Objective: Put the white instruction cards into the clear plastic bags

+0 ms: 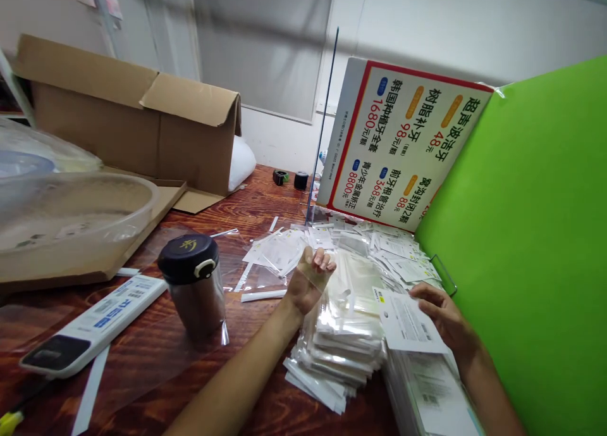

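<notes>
My left hand has its fingers curled in above a tall pile of clear plastic bags. A see-through film edge crosses this hand, and it seems closed on one clear bag. My right hand pinches a white printed card with a barcode and a small yellow mark at one corner. Below that card stands a stack of similar white cards, right beside the bags. Behind both hands lies a loose heap of bagged white cards.
A dark-lidded tumbler and a long white device stand on the left. Farther back are a plastic basin, a cardboard box and tape rolls. A red-edged sign and a green panel wall off the right.
</notes>
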The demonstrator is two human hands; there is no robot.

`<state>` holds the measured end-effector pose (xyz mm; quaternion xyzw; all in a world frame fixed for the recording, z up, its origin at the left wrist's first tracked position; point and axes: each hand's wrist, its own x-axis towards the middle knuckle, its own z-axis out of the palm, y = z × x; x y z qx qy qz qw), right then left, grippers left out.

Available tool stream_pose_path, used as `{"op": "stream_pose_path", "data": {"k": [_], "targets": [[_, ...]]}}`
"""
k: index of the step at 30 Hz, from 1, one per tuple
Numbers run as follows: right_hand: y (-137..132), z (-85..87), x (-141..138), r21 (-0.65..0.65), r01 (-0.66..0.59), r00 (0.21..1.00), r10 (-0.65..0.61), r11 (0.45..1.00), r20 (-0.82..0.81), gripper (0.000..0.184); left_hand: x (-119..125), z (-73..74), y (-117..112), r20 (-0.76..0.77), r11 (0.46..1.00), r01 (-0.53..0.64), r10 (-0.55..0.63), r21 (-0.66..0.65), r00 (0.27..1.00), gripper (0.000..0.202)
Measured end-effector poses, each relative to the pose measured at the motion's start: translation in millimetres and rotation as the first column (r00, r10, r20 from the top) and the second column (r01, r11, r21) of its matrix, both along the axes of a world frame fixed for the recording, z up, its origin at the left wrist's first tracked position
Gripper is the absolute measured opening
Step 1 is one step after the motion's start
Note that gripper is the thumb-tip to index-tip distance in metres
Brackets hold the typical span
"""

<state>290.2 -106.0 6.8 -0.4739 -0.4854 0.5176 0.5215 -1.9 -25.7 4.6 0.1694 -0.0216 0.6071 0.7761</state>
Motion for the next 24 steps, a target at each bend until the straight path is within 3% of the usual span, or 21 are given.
{"op": "stream_pose_path", "data": {"k": [7, 12, 19, 24], "targets": [[-3.3, 3.2, -2.2, -0.052, -0.19, 0.981, 0.192, 0.98, 0.042, 0.036, 4.4, 0.0, -9.8, 0.035, 0.995, 0.042, -0.046, 0.088, 0.998, 0.055], [-3.5, 6.0, -5.9, -0.055, -0.161, 0.981, 0.166, 0.985, 0.097, 0.047, 10.1, -3.2, -17.1, -0.11, 0.997, 0.017, -0.009, 0.072, 0.994, 0.06], [-4.3, 8.0, -10.6, -0.126, -0.207, 0.963, 0.224, 0.97, 0.147, 0.032, 14.7, 4.6, -25.0, -0.219, 0.999, 0.025, -0.019, 0.026, 0.976, 0.066], [-3.3, 7.4, -11.7, -0.142, -0.243, 0.951, 0.265, 0.959, 0.159, 0.032, 15.0, 9.7, -28.3, -0.224, 0.997, 0.046, -0.031, 0.06, 0.974, 0.07]]}}
